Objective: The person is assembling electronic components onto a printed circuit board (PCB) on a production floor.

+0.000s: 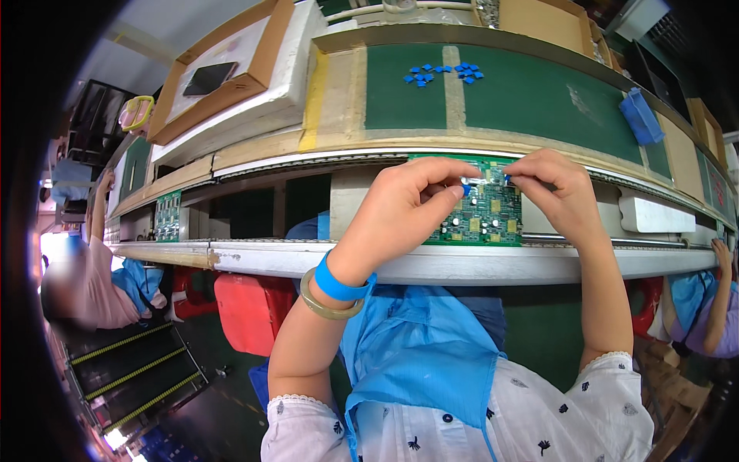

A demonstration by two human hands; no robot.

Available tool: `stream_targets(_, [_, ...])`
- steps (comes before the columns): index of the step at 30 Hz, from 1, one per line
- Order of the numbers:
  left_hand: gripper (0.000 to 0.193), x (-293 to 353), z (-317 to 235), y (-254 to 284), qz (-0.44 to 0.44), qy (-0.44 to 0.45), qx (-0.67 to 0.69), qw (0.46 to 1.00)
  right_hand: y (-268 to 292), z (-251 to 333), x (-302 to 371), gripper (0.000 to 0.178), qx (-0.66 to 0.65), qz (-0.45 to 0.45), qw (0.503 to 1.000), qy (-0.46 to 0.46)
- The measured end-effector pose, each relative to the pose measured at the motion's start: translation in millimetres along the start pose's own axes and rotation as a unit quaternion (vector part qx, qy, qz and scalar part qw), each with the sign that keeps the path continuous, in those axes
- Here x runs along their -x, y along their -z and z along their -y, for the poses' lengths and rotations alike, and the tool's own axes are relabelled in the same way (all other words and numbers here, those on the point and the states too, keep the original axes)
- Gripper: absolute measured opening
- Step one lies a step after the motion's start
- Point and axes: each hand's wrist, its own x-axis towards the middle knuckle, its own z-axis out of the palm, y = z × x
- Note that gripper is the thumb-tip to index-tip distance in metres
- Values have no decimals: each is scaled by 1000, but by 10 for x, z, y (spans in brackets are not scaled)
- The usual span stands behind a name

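A green circuit board (485, 219) with many small parts lies across the conveyor rails in front of me. Over its left upper part, my left hand (412, 196) pinches a small blue square component (466, 189) between thumb and forefinger. My right hand (556, 189) is at the board's upper right, thumb and fingertips closed on another small blue component (507, 179), close above the board. Whether either piece touches the board I cannot tell. A blue wrist strap (339, 283) and a bangle (327, 299) circle my left wrist.
Several loose blue components (423, 75) lie on the green bench mat (539, 96) beyond the rail. A blue bin (642, 117) stands at the right. Another circuit board (168, 217) sits on the line at the left. Co-workers sit on both sides; a red stool (250, 308) stands below left.
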Motion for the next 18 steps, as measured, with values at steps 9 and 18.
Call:
stream_targets(9, [17, -104, 4, -270, 15, 26, -26, 999, 53, -114, 292, 13, 16, 16, 998, -53])
stream_targets(18, [18, -133, 7, -392, 11, 5, -55, 998, 40, -185, 309, 13, 28, 16, 999, 8])
